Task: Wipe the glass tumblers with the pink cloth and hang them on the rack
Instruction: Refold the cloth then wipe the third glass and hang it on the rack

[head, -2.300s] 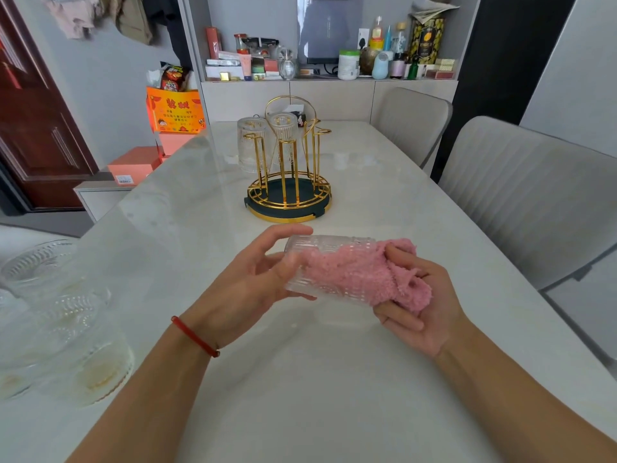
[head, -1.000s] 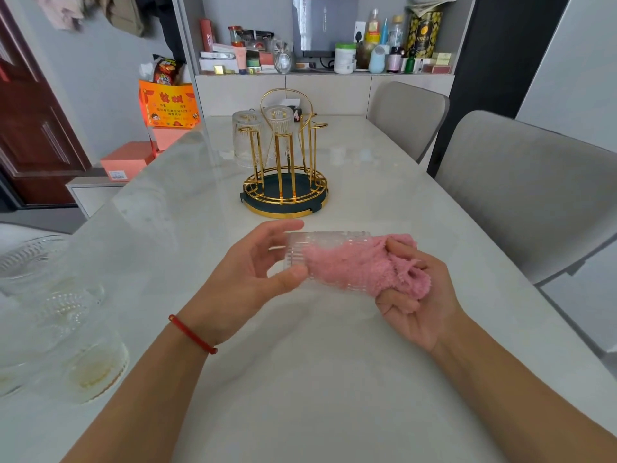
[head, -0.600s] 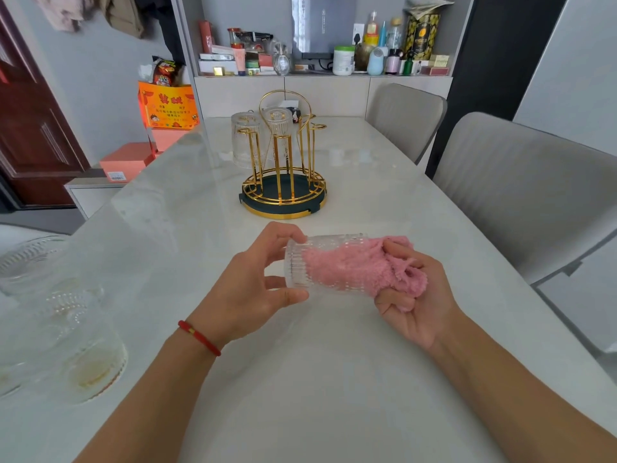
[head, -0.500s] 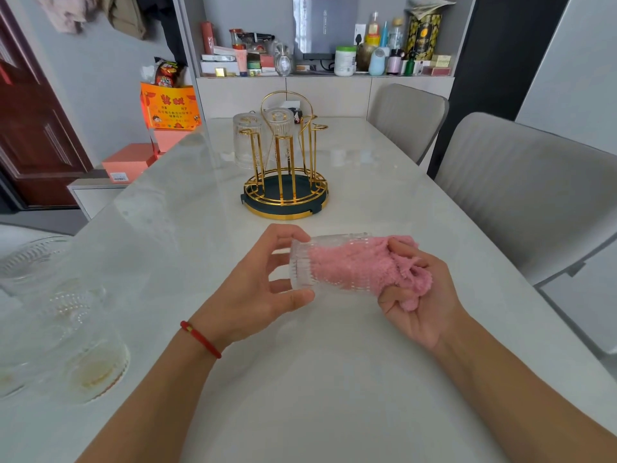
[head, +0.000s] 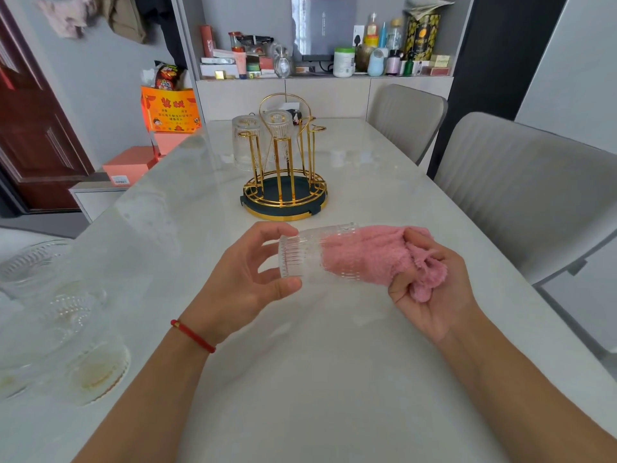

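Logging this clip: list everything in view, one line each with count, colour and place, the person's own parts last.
tumbler in hand: 1, clear ribbed, on its side above the table
pink cloth: 1, pink, stuffed into that tumbler
rack: 1, gold on dark base, table centre
hung tumblers: 2, clear, upside down on the rack
glassware: count unclear, clear, near left
table: 1, pale marble
chairs: 2, grey, right
orange boxes: several, left of the table
shelf clutter: many, mixed, far wall
left hand: holds the tumbler's base
right hand: grips the cloth
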A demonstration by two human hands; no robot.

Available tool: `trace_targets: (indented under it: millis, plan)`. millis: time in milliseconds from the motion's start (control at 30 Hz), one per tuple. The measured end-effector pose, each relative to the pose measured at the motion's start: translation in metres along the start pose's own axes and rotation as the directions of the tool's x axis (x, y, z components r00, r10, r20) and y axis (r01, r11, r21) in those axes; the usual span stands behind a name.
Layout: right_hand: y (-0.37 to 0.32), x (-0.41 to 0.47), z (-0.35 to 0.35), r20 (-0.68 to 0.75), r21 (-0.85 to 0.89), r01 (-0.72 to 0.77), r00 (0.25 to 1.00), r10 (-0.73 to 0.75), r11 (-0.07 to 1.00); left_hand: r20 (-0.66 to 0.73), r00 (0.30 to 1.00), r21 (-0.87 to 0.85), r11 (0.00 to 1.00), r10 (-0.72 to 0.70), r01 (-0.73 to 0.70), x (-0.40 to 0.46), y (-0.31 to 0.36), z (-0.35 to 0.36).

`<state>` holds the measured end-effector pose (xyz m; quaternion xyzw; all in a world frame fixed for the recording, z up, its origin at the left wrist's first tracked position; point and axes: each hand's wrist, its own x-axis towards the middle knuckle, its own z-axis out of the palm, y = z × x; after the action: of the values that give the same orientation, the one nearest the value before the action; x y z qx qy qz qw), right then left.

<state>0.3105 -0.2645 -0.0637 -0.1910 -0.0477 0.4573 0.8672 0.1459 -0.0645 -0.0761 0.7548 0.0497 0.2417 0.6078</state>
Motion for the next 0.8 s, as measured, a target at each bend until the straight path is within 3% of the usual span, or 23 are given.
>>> trace_targets:
  millis: [167,300,433,500,600,667,700,733,800]
  plan:
    - [-0.017,-0.001,-0.002,-0.043,0.011,0.209,0.977,-0.209,0.978,-0.144,0.989,-0.085,0.996,-0.033,0.021,0.000,-0.007,-0.009]
    - [-0.022,-0.007,0.007,0.065,-0.182,0.447,0.894,-0.443,0.876,-0.062,0.969,-0.532,0.829,-0.240,0.171,0.003,-0.006,0.001]
    - [0.004,0.000,0.011,0.138,-0.454,0.442,0.892,-0.430,0.773,0.000,0.921,-0.687,0.669,-0.389,0.282,0.007,0.005,0.023]
    - [0.019,0.001,0.011,0.158,-0.575,0.436,0.889,-0.430,0.692,-0.008,0.911,-0.684,0.667,-0.412,0.296,0.007,0.007,0.027]
    - [0.041,-0.006,0.015,0.262,-0.735,0.479,0.854,-0.450,0.480,-0.031,0.901,-0.676,0.673,-0.433,0.300,0.008,0.007,0.029]
    - [0.053,-0.007,0.013,0.364,-0.778,0.491,0.861,-0.356,0.392,-0.040,0.895,-0.659,0.685,-0.444,0.310,0.009,0.005,0.030]
    - [0.057,-0.007,0.013,0.390,-0.797,0.467,0.882,-0.264,0.384,-0.045,0.891,-0.651,0.690,-0.451,0.317,0.009,0.004,0.030]
    - [0.058,-0.006,0.012,0.369,-0.801,0.406,0.914,-0.170,0.440,-0.056,0.887,-0.646,0.694,-0.457,0.317,0.009,0.003,0.029]
    - [0.055,-0.005,0.012,0.296,-0.648,0.206,0.955,-0.006,0.733,-0.080,0.882,-0.633,0.707,-0.465,0.316,0.009,0.001,0.028]
